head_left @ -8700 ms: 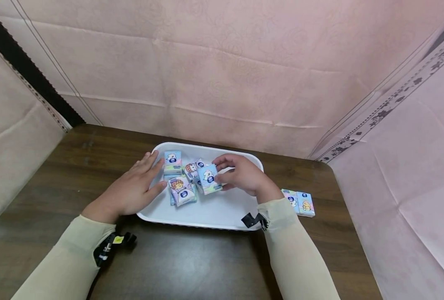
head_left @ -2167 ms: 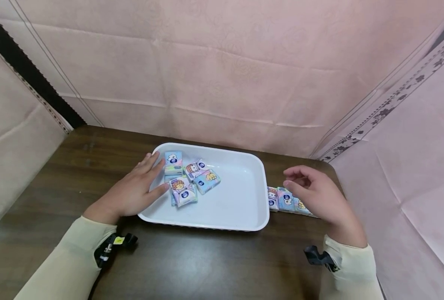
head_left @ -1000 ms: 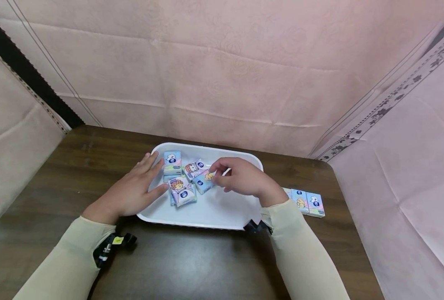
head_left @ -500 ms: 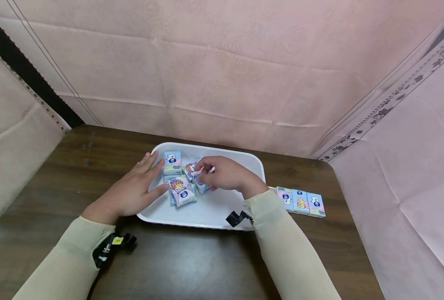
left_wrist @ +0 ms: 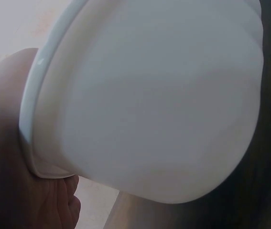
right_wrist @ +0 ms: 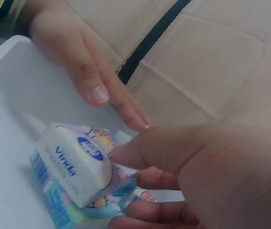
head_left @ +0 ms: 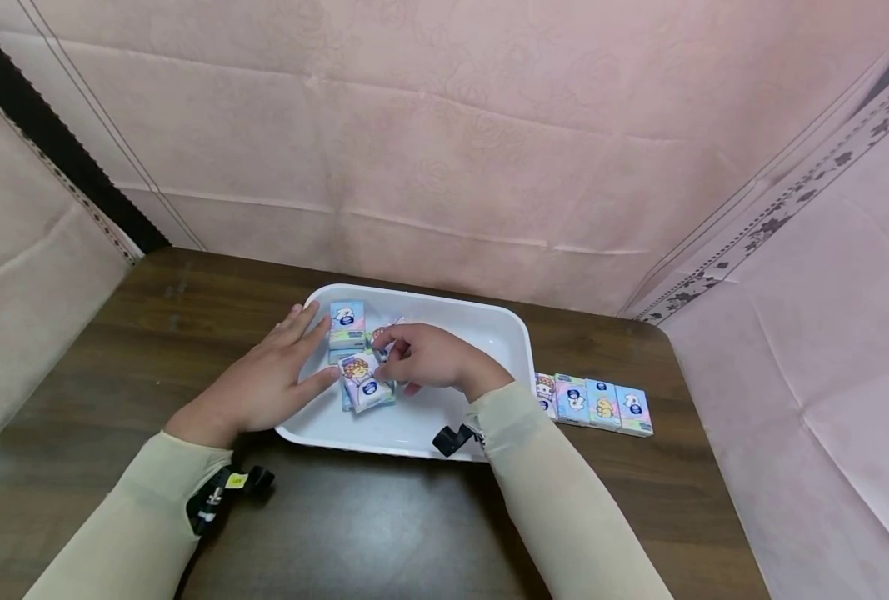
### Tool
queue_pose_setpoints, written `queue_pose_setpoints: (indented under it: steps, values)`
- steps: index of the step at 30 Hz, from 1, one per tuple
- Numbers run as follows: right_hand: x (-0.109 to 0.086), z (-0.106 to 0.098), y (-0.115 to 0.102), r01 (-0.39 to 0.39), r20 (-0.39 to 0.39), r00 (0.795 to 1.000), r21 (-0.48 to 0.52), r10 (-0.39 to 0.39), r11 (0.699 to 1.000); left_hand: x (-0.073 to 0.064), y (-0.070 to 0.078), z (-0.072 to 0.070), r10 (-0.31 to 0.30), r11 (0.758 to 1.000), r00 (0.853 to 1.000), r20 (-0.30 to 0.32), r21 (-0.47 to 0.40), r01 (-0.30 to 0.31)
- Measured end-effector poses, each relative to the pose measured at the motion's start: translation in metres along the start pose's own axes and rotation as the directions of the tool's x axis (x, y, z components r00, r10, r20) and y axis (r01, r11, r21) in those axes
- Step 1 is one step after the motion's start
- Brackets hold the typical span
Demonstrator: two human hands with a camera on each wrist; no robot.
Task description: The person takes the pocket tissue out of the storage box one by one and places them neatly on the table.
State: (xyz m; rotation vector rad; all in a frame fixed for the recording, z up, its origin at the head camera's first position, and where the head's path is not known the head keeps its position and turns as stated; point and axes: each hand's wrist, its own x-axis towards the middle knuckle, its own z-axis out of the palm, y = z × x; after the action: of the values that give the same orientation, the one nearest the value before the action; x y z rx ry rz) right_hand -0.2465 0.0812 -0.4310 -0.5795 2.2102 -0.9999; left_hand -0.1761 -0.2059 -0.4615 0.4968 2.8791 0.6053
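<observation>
A white tray [head_left: 481, 400] holds several small printed tissue packs. The left hand [head_left: 264, 379] rests on its left rim, fingers spread and straight, palm against the outer wall [left_wrist: 149, 105] in the left wrist view. A lilac tissue pack [head_left: 365, 385] lies tilted on a blue tissue pack [right_wrist: 61, 210]. The right hand [head_left: 432, 360] is over the packs, thumb touching the lilac pack [right_wrist: 73, 164] at its right side. Its other fingers are bent close to that pack's edge; whether they pinch it is unclear. Another blue pack [head_left: 347, 321] lies at the tray's upper left.
Right of the tray, several tissue packs [head_left: 603, 405] lie side by side in a row on the dark wooden table [head_left: 339, 517]. A pink cloth [head_left: 444, 150] hangs behind the table. Black straps with small devices [head_left: 227, 496] sit at the cuffs.
The row beside the tray has grown since the earliest frame. Lately the right hand moved from the row back into the tray, then left, now covering a yellow-and-blue pack. The left hand stayed put.
</observation>
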Motion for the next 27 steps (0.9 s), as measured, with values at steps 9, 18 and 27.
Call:
queue_pose_setpoints:
  steps: [9, 18, 27]
  values:
    - [0.007, 0.008, 0.005, -0.012, -0.017, 1.000, -0.063, 0.011, 0.998, 0.000, 0.000, 0.000, 0.018, 1.000, 1.000, -0.018, 0.005, -0.018]
    - [0.009, 0.011, 0.006, -0.011, -0.019, 1.000, -0.128, 0.008, 0.992, -0.001, 0.001, -0.002, 0.018, 1.000, 1.000, -0.017, 0.001, -0.018]
    - [0.004, 0.011, 0.007, 0.004, -0.021, 1.000, -0.047, -0.005, 0.999, -0.001, 0.003, -0.003, 0.003, 1.000, 1.000, -0.006, -0.001, -0.003]
